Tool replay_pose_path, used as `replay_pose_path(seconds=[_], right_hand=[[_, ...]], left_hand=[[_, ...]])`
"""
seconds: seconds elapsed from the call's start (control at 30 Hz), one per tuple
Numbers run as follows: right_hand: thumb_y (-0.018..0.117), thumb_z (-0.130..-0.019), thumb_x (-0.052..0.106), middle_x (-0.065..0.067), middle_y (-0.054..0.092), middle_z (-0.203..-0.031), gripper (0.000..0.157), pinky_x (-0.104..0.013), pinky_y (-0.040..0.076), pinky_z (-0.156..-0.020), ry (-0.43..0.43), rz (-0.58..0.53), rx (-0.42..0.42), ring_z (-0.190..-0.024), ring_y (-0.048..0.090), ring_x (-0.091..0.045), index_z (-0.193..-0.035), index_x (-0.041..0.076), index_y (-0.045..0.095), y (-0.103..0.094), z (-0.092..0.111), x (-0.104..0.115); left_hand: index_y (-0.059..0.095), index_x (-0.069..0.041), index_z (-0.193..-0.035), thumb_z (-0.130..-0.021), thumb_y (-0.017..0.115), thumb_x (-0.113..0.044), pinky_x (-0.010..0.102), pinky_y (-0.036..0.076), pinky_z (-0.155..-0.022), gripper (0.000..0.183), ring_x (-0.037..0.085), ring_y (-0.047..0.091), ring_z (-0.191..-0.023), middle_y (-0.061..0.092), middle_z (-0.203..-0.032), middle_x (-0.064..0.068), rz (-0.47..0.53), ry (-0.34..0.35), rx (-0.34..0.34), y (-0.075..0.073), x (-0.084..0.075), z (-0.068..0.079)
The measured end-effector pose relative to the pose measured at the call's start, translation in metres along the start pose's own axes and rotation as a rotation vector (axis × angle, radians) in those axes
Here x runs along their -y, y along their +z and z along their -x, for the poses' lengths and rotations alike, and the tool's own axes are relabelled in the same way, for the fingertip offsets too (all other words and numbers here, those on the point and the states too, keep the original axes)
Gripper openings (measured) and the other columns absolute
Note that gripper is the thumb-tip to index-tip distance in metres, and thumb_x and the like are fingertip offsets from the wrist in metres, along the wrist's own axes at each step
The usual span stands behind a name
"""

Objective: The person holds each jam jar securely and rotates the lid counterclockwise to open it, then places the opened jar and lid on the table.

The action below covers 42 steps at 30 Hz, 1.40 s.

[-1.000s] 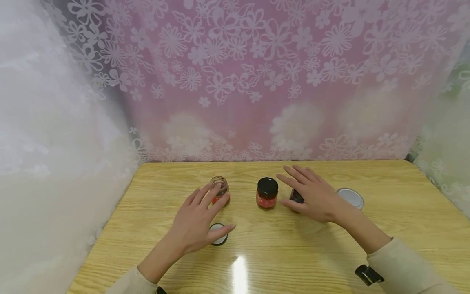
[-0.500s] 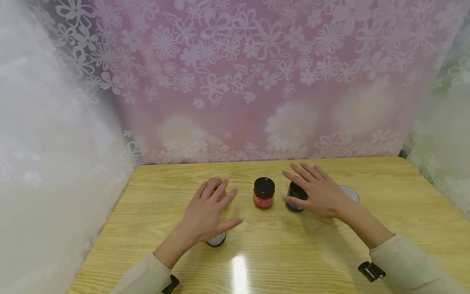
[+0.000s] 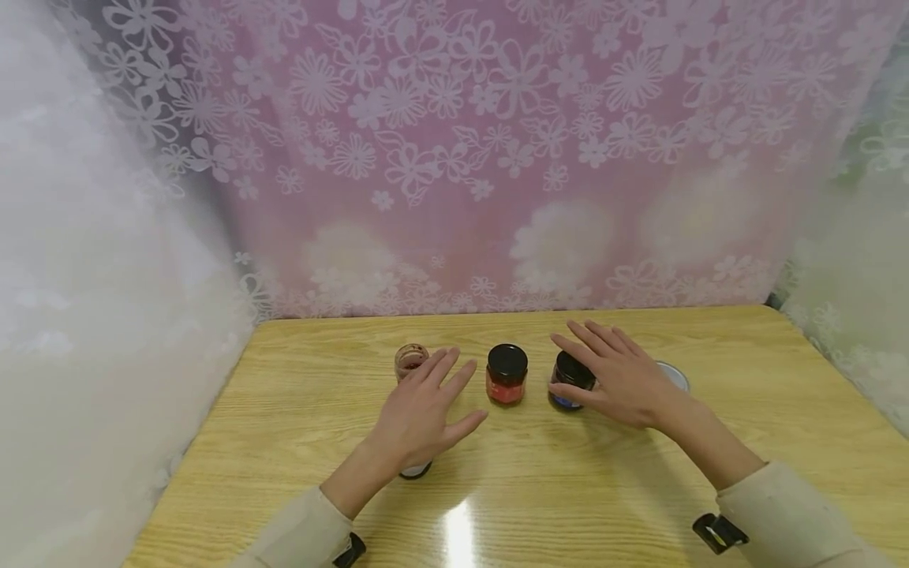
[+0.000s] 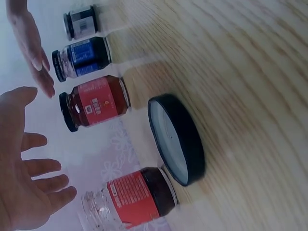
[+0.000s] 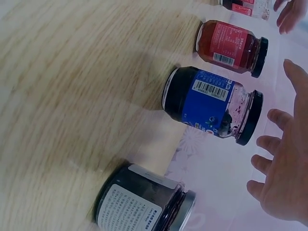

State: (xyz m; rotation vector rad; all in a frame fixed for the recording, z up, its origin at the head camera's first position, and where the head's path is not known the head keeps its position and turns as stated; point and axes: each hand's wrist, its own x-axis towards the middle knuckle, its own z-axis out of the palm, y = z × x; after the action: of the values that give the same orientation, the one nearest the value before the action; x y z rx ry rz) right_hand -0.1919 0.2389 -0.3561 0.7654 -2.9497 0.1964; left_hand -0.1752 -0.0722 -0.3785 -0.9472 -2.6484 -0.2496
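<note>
My left hand (image 3: 419, 422) hovers with straight, spread fingers and holds nothing. Behind its fingertips stands a lidless jam jar (image 3: 410, 356) with a red label, partly covered by the hand in the head view. A black-rimmed lid (image 4: 179, 139) lies on the table with its pale inside facing up, mostly hidden under the left wrist in the head view. To the right is a red-label jam jar (image 3: 506, 383) with its black lid on. My right hand (image 3: 628, 383), fingers extended, hovers over a blue-label jam jar (image 5: 207, 102) with a black lid, overlapping it in the head view.
A dark jar (image 5: 137, 199) with a white label and silvery lid stands at the right, largely behind the right wrist in the head view. All stand on a wood-grain table (image 3: 568, 505). Floral curtains (image 3: 454, 158) enclose its back and sides.
My left hand has moved right, off the lidless jar's mouth and toward the middle jar. The right hand has shifted slightly right, showing more of the blue-label jar. The jars stay in place.
</note>
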Motion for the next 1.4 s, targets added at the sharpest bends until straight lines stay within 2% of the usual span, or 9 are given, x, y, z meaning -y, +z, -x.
replay_pose_path(seconds=[0.17, 0.37, 0.63, 0.8, 1.03, 1.23, 1.4], right_hand=[[0.047, -0.089, 0.066, -0.013, 0.024, -0.154, 0.079, -0.056, 0.012, -0.11, -0.001, -0.008, -0.018, -0.14, 0.018, -0.034, -0.151, 0.02, 0.032, 0.003, -0.001, 0.001], [0.048, -0.09, 0.064, -0.014, 0.024, -0.154, 0.077, -0.056, 0.012, -0.11, -0.003, -0.013, -0.031, -0.141, 0.018, -0.034, -0.151, 0.02, 0.032, 0.003, -0.001, 0.002], [0.046, -0.09, 0.066, -0.012, 0.025, -0.154, 0.077, -0.054, 0.013, -0.11, -0.013, -0.01, -0.042, -0.141, 0.018, -0.034, -0.15, 0.02, 0.033, 0.006, -0.006, 0.008], [0.045, -0.09, 0.067, -0.011, 0.025, -0.154, 0.077, -0.054, 0.013, -0.11, -0.011, -0.01, -0.044, -0.14, 0.02, -0.034, -0.15, 0.019, 0.034, 0.007, -0.007, 0.01], [0.044, -0.089, 0.068, -0.01, 0.023, -0.155, 0.078, -0.053, 0.011, -0.111, -0.008, -0.015, -0.03, -0.141, 0.018, -0.033, -0.151, 0.022, 0.03, 0.008, -0.008, 0.015], [0.044, -0.089, 0.068, -0.01, 0.024, -0.155, 0.078, -0.053, 0.012, -0.111, -0.013, -0.01, -0.042, -0.141, 0.018, -0.033, -0.151, 0.021, 0.032, 0.011, -0.01, 0.016], [0.046, -0.089, 0.067, -0.012, 0.025, -0.154, 0.078, -0.055, 0.013, -0.11, -0.023, -0.015, -0.049, -0.14, 0.019, -0.034, -0.15, 0.019, 0.033, 0.012, -0.011, 0.017]], left_hand=[[0.043, -0.015, -0.145, -0.094, 0.046, -0.058, 0.044, 0.041, -0.099, 0.067, 0.028, 0.037, -0.133, 0.039, -0.147, 0.01, 0.047, -0.045, 0.024, 0.003, -0.007, -0.005], [0.035, -0.009, -0.148, -0.095, 0.046, -0.055, 0.047, 0.043, -0.095, 0.071, 0.031, 0.042, -0.128, 0.038, -0.147, 0.012, 0.189, -0.153, 0.075, 0.01, -0.014, -0.01], [0.034, -0.003, -0.146, -0.094, 0.055, -0.05, 0.047, 0.043, -0.095, 0.073, 0.032, 0.048, -0.123, 0.043, -0.142, 0.015, 0.379, -0.243, 0.095, 0.024, -0.014, -0.018], [0.032, -0.004, -0.147, -0.091, 0.059, -0.049, 0.047, 0.039, -0.099, 0.077, 0.031, 0.042, -0.128, 0.04, -0.144, 0.015, 0.495, -0.3, 0.143, 0.034, -0.012, -0.027], [0.028, -0.004, -0.149, -0.088, 0.065, -0.048, 0.045, 0.034, -0.104, 0.085, 0.03, 0.036, -0.133, 0.035, -0.148, 0.014, 0.624, -0.335, 0.219, 0.045, -0.008, -0.037], [0.028, -0.004, -0.148, -0.084, 0.072, -0.042, 0.044, 0.039, -0.1, 0.086, 0.029, 0.044, -0.128, 0.041, -0.144, 0.013, 0.706, -0.344, 0.212, 0.053, -0.009, -0.046], [0.027, -0.003, -0.148, -0.081, 0.077, -0.036, 0.043, 0.042, -0.097, 0.09, 0.03, 0.049, -0.123, 0.044, -0.141, 0.015, 0.809, -0.38, 0.218, 0.06, -0.012, -0.054]])
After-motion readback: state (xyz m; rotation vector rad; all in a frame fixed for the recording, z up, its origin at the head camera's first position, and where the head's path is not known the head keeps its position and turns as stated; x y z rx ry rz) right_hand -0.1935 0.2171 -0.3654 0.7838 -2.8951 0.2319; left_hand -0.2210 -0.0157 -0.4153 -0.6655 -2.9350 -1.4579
